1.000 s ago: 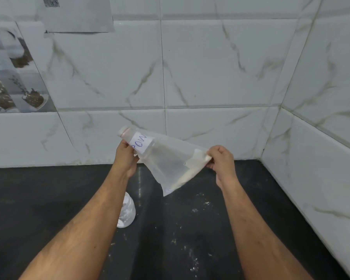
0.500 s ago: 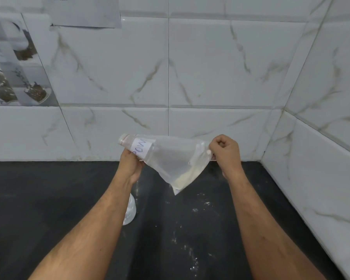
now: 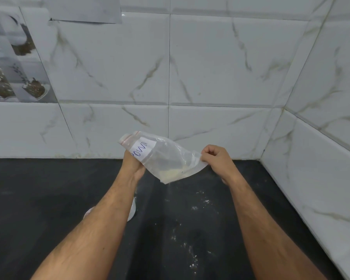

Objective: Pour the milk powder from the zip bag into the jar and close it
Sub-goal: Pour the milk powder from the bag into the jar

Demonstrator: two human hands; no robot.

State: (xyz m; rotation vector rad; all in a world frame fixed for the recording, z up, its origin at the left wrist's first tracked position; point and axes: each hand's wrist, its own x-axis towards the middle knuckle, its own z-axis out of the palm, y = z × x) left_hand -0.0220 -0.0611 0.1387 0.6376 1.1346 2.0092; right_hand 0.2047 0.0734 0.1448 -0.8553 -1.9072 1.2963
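A clear zip bag point(image 3: 166, 158) with a white handwritten label and a red zip strip is held in the air above the black counter. A little pale milk powder lies in its lower corner. My left hand point(image 3: 132, 165) grips the zip end at the upper left. My right hand point(image 3: 215, 159) pinches the bag's bottom corner at the right. A clear jar point(image 3: 132, 209) lies or stands on the counter below, mostly hidden behind my left forearm; I cannot tell whether it has a lid on.
Spilled powder specks point(image 3: 192, 249) dot the black counter point(image 3: 49, 199) between my arms. White marble tile walls close the back and the right side point(image 3: 321, 168). A paper sheet point(image 3: 85, 9) and picture tiles hang at the upper left.
The bag has swung flatter: my right hand lifted its bottom corner, and the powder slid toward the lower corner. The camera view shifted slightly left and up.
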